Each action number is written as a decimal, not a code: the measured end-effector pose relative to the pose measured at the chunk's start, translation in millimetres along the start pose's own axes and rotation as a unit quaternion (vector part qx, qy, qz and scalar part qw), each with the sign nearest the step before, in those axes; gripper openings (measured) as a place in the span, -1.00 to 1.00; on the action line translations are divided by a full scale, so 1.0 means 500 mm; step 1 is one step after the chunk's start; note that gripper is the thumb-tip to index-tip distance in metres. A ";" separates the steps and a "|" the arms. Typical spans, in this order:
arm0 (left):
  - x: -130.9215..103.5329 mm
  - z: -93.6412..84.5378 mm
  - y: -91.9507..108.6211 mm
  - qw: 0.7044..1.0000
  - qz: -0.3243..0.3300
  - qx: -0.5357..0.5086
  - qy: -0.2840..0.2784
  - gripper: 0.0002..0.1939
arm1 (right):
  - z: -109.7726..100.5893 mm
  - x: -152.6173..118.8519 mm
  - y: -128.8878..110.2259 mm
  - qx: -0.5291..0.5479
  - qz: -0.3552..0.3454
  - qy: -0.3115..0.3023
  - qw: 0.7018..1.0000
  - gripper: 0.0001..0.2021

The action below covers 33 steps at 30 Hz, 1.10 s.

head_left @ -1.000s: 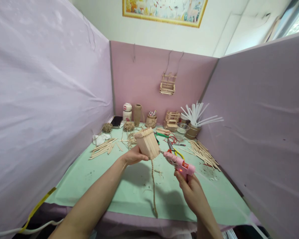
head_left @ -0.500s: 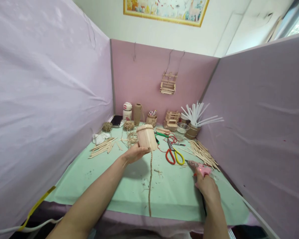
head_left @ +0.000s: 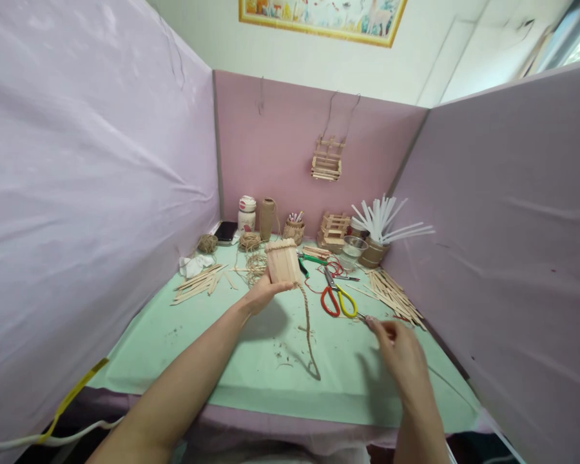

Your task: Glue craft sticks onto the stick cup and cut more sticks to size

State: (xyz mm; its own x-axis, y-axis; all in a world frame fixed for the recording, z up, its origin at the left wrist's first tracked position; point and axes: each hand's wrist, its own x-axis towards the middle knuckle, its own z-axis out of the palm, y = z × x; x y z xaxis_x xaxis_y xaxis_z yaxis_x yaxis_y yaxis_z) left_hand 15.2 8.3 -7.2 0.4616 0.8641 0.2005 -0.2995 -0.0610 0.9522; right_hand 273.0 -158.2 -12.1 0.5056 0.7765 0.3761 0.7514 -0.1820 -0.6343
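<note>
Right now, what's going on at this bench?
The person's left hand holds a small wooden-stick cup above the green tablecloth; a twisted cord hangs from its lower edge. The right hand is near the scissors, fingers curled, with a slim metal tip showing at its fingertips; its grip is unclear. Loose sticks lie in piles left and right.

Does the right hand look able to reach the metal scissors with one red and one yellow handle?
Probably yes: the right hand appears close to the scissors, and nothing seems to cover their handles, though a thin grey metal tip shows between.
</note>
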 end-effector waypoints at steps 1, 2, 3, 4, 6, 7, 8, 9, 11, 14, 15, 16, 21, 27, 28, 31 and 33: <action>-0.001 0.000 0.000 1.000 0.001 0.016 0.005 -0.29 | 0.013 -0.004 -0.036 0.037 -0.029 -0.011 0.999 -0.58; -0.003 0.001 0.001 0.999 0.001 0.033 0.009 -0.30 | 0.030 -0.008 -0.074 0.072 -0.058 -0.030 0.995 -0.61; -0.005 0.002 0.003 0.999 0.001 0.049 0.010 -0.31 | 0.048 -0.010 -0.112 0.146 -0.090 -0.067 0.983 -0.65; -0.006 0.002 0.005 0.998 0.002 0.062 0.011 -0.33 | 0.067 -0.011 -0.146 0.206 -0.102 -0.090 0.969 -0.68; -0.009 0.004 0.008 0.997 0.002 0.079 0.008 -0.36 | 0.103 -0.006 -0.198 0.289 -0.085 -0.116 0.947 -0.68; -0.009 0.004 0.010 0.997 0.004 0.082 0.005 -0.37 | 0.118 -0.001 -0.214 0.319 -0.066 -0.123 0.938 -0.66; -0.009 0.004 0.011 0.996 0.007 0.084 0.004 -0.38 | 0.130 0.006 -0.223 0.330 -0.060 -0.133 0.933 -0.67; -0.009 0.004 0.013 0.996 0.011 0.087 0.003 -0.38 | 0.138 0.014 -0.227 0.338 -0.053 -0.142 0.929 -0.71; -0.009 0.004 0.014 0.996 0.016 0.090 0.004 -0.39 | 0.146 0.031 -0.224 0.344 -0.052 -0.157 0.924 -0.74; -0.006 0.004 0.014 0.997 0.015 0.072 0.001 -0.34 | 0.140 0.052 -0.214 0.352 -0.054 -0.160 0.921 -0.72; -0.005 0.003 0.012 0.998 0.014 0.061 -0.003 -0.32 | 0.137 0.056 -0.212 0.354 -0.052 -0.159 0.920 -0.72; -0.004 0.003 0.011 0.999 0.013 0.050 -0.008 -0.30 | 0.134 0.060 -0.211 0.357 -0.048 -0.158 0.920 -0.71; 0.000 0.001 -0.001 0.999 0.011 -0.004 -0.035 -0.30 | 0.135 0.069 -0.209 0.373 -0.014 -0.149 0.916 -0.69; -0.005 0.012 0.001 0.994 -0.004 -0.080 -0.068 -0.36 | 0.144 0.070 -0.210 0.397 0.005 -0.150 0.905 -0.66; -0.006 0.015 0.002 0.993 -0.006 -0.091 -0.072 -0.37 | 0.143 0.070 -0.211 0.400 0.006 -0.151 0.904 -0.66; -0.008 0.019 0.005 0.991 -0.008 -0.106 -0.076 -0.39 | 0.142 0.069 -0.214 0.409 0.006 -0.156 0.899 -0.68; -0.009 0.021 0.006 0.991 -0.004 -0.109 -0.077 -0.41 | 0.142 0.068 -0.216 0.415 0.006 -0.158 0.896 -0.69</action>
State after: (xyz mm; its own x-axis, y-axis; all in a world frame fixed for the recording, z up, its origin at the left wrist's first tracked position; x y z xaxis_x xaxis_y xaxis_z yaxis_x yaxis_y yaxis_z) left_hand 20.9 -0.9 -3.1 0.5814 0.7770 0.2412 -0.4603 0.0697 0.8850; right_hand 178.9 -69.4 21.5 0.2673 0.9335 0.2390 0.1067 0.2178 -0.9701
